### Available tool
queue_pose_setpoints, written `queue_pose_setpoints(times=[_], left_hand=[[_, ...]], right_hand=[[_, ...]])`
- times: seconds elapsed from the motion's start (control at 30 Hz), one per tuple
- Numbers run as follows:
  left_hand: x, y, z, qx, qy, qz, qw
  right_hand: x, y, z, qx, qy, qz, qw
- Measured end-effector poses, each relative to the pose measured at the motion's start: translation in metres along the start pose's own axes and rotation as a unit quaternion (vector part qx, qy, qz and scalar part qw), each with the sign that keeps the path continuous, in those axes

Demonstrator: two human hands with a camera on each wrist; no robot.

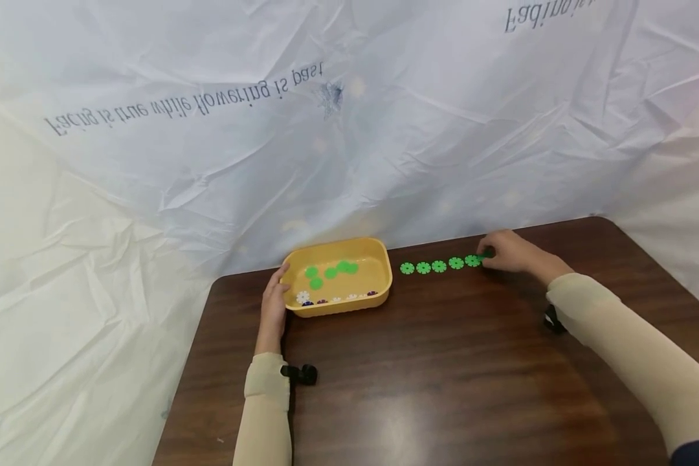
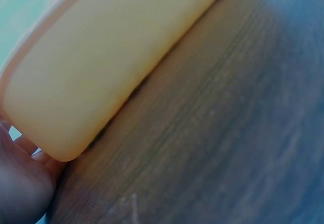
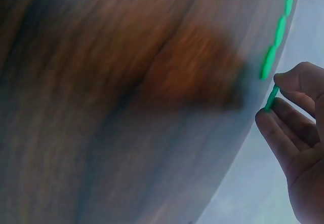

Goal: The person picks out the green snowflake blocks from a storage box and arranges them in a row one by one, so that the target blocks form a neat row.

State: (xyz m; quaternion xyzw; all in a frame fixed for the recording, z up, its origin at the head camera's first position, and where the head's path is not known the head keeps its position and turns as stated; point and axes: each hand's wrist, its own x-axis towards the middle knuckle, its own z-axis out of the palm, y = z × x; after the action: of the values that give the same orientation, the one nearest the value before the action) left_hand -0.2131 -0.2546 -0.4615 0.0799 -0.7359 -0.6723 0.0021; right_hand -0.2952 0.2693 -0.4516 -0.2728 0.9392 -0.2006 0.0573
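Note:
My left hand (image 1: 273, 304) grips the left end of a yellow plastic basin (image 1: 389, 275), its thumb over the rim; in the left wrist view the fingers reach round the end wall. Inside lie several green flower-shaped discs (image 1: 316, 283), with white discs (image 1: 303, 296) and dark blue or purple ones along the near side. To the basin's right, several green notched discs (image 1: 439, 266) form a row on the table. At that row's right end, my right hand (image 1: 508, 251) pinches another green disc (image 3: 272, 98) between thumb and fingers, a small gap from the last one.
The dark brown wooden table (image 1: 419, 362) extends toward me, with a rounded far right corner. A creased white sheet (image 1: 256, 168) with printed lettering hangs right behind the far edge. Black wrist straps (image 1: 300, 373) sit over both sleeves.

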Motion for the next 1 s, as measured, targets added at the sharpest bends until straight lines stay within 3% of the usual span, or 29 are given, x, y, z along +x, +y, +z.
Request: queue_pose_setpoints(times=[0.2, 0.67, 0.8, 1.0], left_hand=[[0.001, -0.003, 0.001, -0.014, -0.001, -0.002, 0.9999], [0.002, -0.005, 0.002, -0.02, 0.002, -0.011, 0.9997], [0.002, -0.006, 0.002, -0.016, -0.002, -0.011, 0.9998], [0.006, -0.004, 0.001, -0.025, -0.001, -0.003, 0.9997]], right_hand=[[-0.009, 0.013, 0.006, -0.002, 0.009, 0.023, 1.0], [-0.004, 0.006, 0.013, -0.006, 0.041, 0.008, 0.999], [0.008, -0.025, 0.011, -0.002, 0.053, -0.024, 0.998], [0.058, -0.105, 0.008, 0.004, 0.087, -0.115, 0.99]])
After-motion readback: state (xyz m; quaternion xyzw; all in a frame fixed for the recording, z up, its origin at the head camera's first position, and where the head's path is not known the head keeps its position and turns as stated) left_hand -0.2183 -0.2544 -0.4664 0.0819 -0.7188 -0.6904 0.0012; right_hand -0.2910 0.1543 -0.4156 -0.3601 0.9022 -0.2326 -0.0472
